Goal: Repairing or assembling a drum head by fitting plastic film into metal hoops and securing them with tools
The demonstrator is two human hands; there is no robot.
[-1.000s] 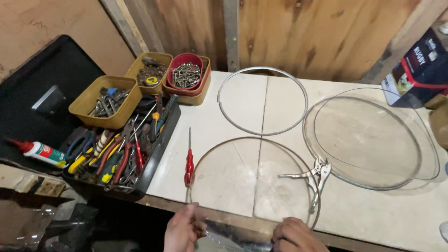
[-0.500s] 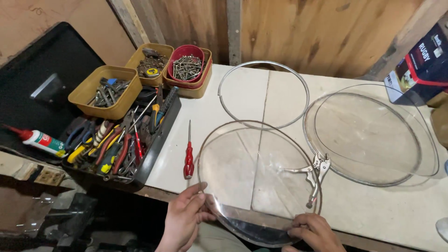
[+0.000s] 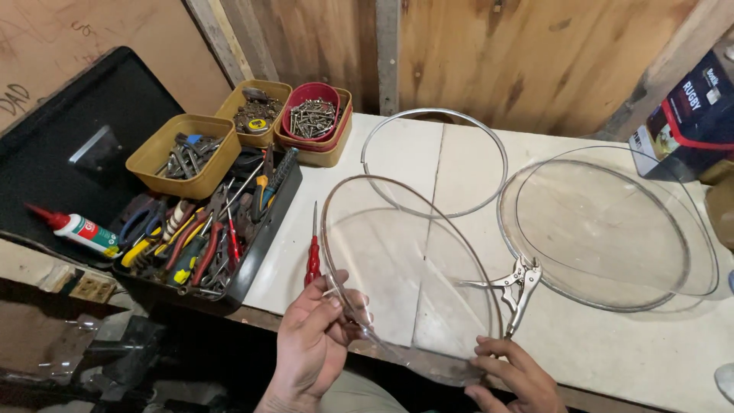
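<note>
You are holding a clear round disc (image 3: 413, 275) at the near edge of the white workbench (image 3: 397, 153), and it is sitting tilted, its far rim raised above the bench top and its near rim down toward you. Your left hand (image 3: 313, 340) is grasping the disc's left near edge, thumb on top and fingers curled beneath; your right hand (image 3: 512, 375) is gripping the right near edge with fingers bent around the rim. Judged from how things are lying, the work is looking early to midway: this disc is in hand and carrying no ring, a bare metal ring (image 3: 434, 162) is lying flat on the bench just beyond it, and a second disc already set in a ring (image 3: 604, 226) is resting flat to the right, with locking pliers (image 3: 514, 284) lying at its near left rim. Whether the pliers are clamping that rim, I cannot tell. The held disc is appearing thin, transparent and glossy, with the bench seam showing through it; no crack or chip is showing, though glare is hiding part of the surface. A red-handled screwdriver (image 3: 313, 256) is lying just left of it, beside the open tool tray (image 3: 206, 229) and the bins of screws (image 3: 310, 122).
</note>
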